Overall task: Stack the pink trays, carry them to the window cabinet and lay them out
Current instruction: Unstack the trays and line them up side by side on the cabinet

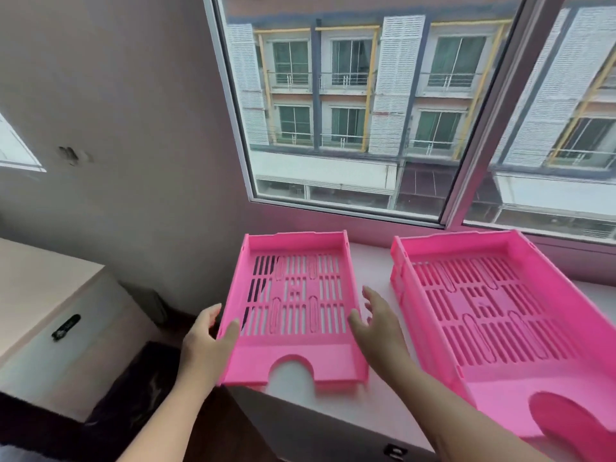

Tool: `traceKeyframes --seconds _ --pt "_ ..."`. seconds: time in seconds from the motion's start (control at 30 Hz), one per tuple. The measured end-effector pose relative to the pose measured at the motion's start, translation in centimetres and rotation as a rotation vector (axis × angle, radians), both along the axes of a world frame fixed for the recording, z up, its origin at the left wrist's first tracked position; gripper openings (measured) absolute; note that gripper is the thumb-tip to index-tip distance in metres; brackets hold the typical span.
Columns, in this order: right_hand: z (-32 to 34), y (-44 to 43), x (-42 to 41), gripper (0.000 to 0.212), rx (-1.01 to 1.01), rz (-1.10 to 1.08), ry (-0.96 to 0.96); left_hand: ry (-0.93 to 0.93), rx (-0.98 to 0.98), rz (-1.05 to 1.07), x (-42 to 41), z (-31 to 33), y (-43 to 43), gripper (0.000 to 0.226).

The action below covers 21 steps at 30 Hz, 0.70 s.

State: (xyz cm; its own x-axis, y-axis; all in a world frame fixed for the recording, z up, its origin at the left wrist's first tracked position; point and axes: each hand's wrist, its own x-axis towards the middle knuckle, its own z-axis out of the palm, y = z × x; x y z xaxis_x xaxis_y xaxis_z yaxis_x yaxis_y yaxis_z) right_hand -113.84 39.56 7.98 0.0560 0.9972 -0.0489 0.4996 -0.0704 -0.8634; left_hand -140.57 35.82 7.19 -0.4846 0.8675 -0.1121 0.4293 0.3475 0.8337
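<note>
A single pink tray (293, 308) lies flat on the white window cabinet (373, 388), its left side jutting slightly past the cabinet's left edge. My left hand (206, 341) is at the tray's left wall with fingers apart, the thumb over the rim and the fingers outside it. My right hand (373, 325) hovers spread at the tray's right wall, thumb near the rim, gripping nothing. To the right a stack of pink trays (493, 308) rests on the same top, reaching the frame's right and lower edges.
The window (366, 111) and its sill run just behind the trays. A wall corner stands left of the cabinet. Lower left, across a dark gap of floor, sits a pale cabinet (50, 305) with a black handle.
</note>
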Motion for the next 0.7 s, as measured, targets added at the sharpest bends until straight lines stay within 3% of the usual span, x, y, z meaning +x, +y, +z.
traceKeyframes --seconds 0.17,0.3,0.43,0.57,0.7 --pt "4.4 1.1 3.3 0.043 0.180 -0.042 0.023 0.186 0.203 -0.072 5.5 4.1 2.4 0.041" --pt "7.4 1.3 9.7 0.029 0.311 -0.091 -0.119 0.119 0.259 -0.233 13.4 5.6 3.8 0.038" --pt "8.0 0.7 18.4 0.026 0.310 -0.199 -0.265 -0.040 0.154 -0.400 22.0 6.1 3.7 0.047" --pt "6.8 -0.7 26.7 0.031 0.210 -0.316 -0.414 -0.267 -0.170 -0.421 28.7 4.8 2.6 0.067" --pt "5.1 -2.4 31.9 0.049 -0.075 -0.262 -0.495 -0.327 -0.231 -0.344 31.3 2.8 1.7 0.045"
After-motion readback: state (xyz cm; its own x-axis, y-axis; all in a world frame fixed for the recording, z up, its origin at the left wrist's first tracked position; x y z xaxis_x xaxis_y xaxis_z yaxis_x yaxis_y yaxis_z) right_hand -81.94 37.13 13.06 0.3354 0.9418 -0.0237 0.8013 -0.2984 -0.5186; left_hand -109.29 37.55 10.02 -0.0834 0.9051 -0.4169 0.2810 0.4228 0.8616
